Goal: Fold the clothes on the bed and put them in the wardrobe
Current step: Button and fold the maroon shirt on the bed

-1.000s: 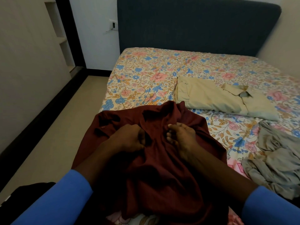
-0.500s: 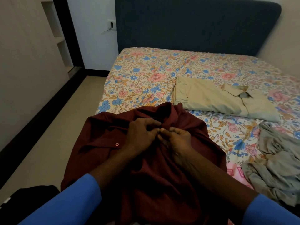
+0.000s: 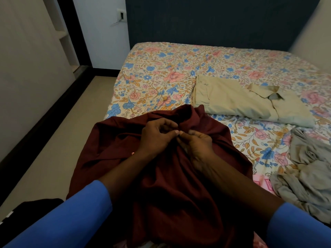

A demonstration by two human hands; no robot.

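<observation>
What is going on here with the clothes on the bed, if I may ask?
A person in blue sleeves is working on a maroon shirt spread over the near edge of the bed. The left hand and right hand meet near its collar, each pinching the fabric, possibly at a button. A beige shirt lies folded further up the bed, and a grey garment sits crumpled to the right, not yet folded.
</observation>
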